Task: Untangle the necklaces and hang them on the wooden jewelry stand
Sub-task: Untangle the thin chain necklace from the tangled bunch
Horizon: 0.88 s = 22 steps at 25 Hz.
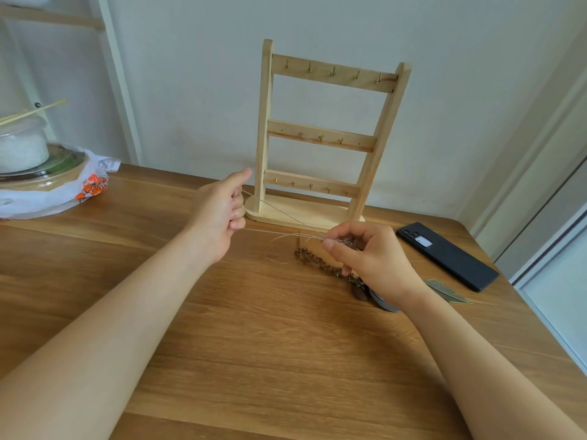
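A wooden jewelry stand with three hook rails stands upright at the back of the table; no necklace hangs on it. My left hand is closed on a thin silver chain, stretched taut in two strands toward my right hand. My right hand pinches the tangle where the silver chain meets a bronze chain necklace lying on the table. Dark pendants lie partly hidden under my right wrist.
A black phone lies at the right of the wooden table, with a metal feather-shaped piece beside it. Stacked dishes in a plastic bag with chopsticks on top sit at the far left. A wall rises behind the stand.
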{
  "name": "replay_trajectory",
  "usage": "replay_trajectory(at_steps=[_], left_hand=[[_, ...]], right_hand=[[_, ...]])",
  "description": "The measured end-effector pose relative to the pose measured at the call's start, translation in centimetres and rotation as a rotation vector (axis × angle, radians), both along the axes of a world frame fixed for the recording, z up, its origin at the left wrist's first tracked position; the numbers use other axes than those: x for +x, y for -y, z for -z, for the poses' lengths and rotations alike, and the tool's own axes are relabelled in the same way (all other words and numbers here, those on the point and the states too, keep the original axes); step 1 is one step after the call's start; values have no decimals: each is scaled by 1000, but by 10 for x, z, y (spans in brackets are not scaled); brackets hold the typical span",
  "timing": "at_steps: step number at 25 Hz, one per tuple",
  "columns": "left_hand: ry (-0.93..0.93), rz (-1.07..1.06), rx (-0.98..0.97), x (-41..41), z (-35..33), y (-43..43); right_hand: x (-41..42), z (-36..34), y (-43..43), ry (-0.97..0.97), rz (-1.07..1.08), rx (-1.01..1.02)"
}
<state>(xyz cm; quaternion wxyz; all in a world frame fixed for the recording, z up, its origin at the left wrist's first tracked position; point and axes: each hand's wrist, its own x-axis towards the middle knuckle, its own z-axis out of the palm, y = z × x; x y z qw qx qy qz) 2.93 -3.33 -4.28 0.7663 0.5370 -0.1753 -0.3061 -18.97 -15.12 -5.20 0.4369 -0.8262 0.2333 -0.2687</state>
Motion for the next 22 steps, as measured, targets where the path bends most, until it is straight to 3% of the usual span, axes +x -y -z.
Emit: replay_trajectory(at_steps=[3, 10, 13, 16, 19, 22], left_hand=[[33, -6, -1, -4, -2, 0], [180, -54, 7, -8, -1, 1], [441, -70, -26, -8, 4, 0], [818, 56, -25, -5, 5, -6], [1223, 178, 362, -13, 12, -3], [1402, 29, 541, -27, 17, 3]], right_hand=[[2, -1, -3, -11, -6, 43], [2, -4, -3, -257, -53, -110], [-1, -9, -6, -327, -158, -35], [-3, -9, -4, -288, -191, 81], [-4, -7, -5, -204, -189, 143], [-3, -7, -7, -161, -190, 137]])
